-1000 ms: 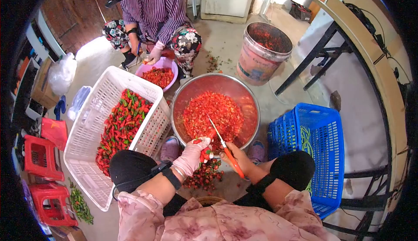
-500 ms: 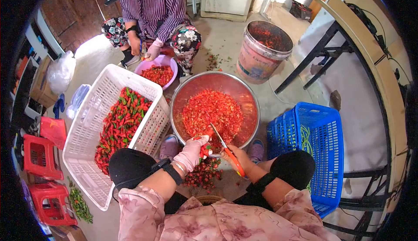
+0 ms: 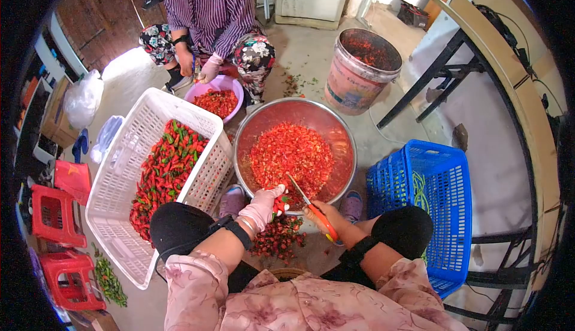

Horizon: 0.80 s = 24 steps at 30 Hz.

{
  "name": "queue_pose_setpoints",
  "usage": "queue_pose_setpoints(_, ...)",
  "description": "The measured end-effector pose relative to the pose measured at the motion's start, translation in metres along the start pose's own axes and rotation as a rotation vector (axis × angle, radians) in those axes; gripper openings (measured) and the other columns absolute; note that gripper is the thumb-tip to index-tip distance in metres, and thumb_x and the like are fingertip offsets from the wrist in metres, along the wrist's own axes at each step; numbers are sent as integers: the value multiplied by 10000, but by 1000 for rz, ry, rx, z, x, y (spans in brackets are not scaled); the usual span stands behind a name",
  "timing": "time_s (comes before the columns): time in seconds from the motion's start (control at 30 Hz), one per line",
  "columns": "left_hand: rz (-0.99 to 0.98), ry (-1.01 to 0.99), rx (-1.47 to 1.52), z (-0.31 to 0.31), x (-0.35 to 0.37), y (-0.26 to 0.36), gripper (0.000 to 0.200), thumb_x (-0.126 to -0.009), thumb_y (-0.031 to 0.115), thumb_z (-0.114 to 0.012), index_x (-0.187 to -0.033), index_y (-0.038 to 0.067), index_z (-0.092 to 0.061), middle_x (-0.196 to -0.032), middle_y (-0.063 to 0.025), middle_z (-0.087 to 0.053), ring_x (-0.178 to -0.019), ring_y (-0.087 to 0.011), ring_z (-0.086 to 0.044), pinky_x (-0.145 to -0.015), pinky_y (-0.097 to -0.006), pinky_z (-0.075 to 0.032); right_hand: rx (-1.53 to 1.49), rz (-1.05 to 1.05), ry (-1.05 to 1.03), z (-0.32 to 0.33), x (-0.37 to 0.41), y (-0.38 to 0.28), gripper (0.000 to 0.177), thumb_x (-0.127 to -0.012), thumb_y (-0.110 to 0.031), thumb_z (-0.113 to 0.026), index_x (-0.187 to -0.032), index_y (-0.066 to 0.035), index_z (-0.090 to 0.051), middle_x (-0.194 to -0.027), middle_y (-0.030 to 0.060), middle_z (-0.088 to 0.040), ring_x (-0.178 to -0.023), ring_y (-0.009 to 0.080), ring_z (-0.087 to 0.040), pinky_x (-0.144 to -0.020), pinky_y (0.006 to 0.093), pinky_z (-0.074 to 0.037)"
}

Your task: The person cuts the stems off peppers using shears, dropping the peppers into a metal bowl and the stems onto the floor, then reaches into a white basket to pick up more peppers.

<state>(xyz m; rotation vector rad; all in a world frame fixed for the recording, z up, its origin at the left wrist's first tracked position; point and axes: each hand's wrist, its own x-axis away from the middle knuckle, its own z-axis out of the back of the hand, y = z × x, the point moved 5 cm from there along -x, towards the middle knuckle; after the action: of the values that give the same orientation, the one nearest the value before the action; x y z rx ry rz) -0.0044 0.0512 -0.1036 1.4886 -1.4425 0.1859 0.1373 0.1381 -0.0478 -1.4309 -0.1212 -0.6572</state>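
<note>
In the middle of the head view stands a steel bowl [image 3: 344, 130] with chopped red chili [image 3: 290, 154] inside. My left hand [image 3: 262, 206], in a pale glove, is closed around red chili peppers [image 3: 279, 203] at the bowl's near rim. Orange-handled scissors [image 3: 326, 223] are gripped in my right hand [image 3: 323, 214], their blades pointing up and left over the bowl. The blade tips are a little apart from the held peppers. Below my hands, dark red and green pepper scraps [image 3: 278, 237] lie on the floor.
To the left, a white crate [image 3: 114, 211] holds whole chili peppers. A co-worker [image 3: 209, 26] sits behind a pink basin [image 3: 238, 85] of chopped chili. On the right are a blue basket [image 3: 449, 211] and a bucket [image 3: 353, 82]. Red stools [image 3: 57, 214] stand at far left.
The scissors have shifted slightly left, and my left hand has moved up very slightly with the peppers. The rest looks nearly the same.
</note>
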Motion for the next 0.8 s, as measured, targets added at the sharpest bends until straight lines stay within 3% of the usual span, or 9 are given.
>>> queue_pose_setpoints(0.03, 8, 0, 23, 1, -2, -1, 213, -815, 245, -599, -843, 34, -587, -653, -41, -528, -435, -176, -521, -366, -265, -429, 0, 0, 1, 1, -1, 2, 347, -841, -394, -540, -1001, -89, -507, -699, -22, -463, -589, 63, -428, -504, 219, -375)
queue_pose_setpoints(0.1, 6, -8, -12, 1, -3, -1, 216, -827, 267, -576, -861, 54, -571, -666, -40, -540, -450, -177, -537, -338, -251, -409, 18, -63, -56, 1, -5, 12, 445, -839, -474, -495, -935, -41, -528, -748, 57, -558, -695, 144, -542, -628, 281, -448)
queue_pose_setpoints(0.2, 1, -44, -77, 3, -9, -4, 218, -840, 288, -553, -881, 74, -554, -680, -38, -555, -465, -178, -553, -312, -236, -388, -20, -19, -151, -4, -7, 20, 456, -841, -480, -488, -947, -38, -531, -761, 56, -566, -711, 140, -537, -637, 277, -443)
queue_pose_setpoints(0.33, -8, -8, -113, 1, -3, 0, 205, -846, 268, -546, -898, 70, -560, -689, -36, -569, -468, -179, -556, -315, -235, -388, 133, 53, -103, 0, -8, 21, 460, -838, -479, -494, -960, -36, -527, -780, 57, -566, -710, 141, -534, -634, 282, -444)
queue_pose_setpoints(0.4, -20, 0, -72, -6, 8, 8, 185, -834, 223, -568, -869, 42, -576, -631, -30, -529, -432, -168, -522, -350, -252, -421, 25, 94, -8, 2, -2, 5, 330, -859, -397, -508, -900, -71, -525, -720, -37, -463, -629, 71, -423, -564, 222, -382)
queue_pose_setpoints(0.43, -33, 8, -29, -7, 11, 10, 166, -822, 179, -590, -841, 14, -592, -574, -25, -489, -396, -157, -488, -386, -268, -454, 25, 94, -8, 1, -2, 6, 330, -859, -397, -508, -900, -71, -525, -720, -37, -463, -629, 71, -423, -564, 222, -382)
queue_pose_setpoints(0.8, -158, 29, -139, -10, 11, 11, 141, -822, 160, -588, -808, 20, -593, -588, -32, -506, -426, -136, -472, -428, -296, -475, 121, 176, 45, 0, 0, 0, 285, -838, -271, -582, -978, -36, -505, -740, -18, -469, -669, 62, -419, -587, 216, -377)
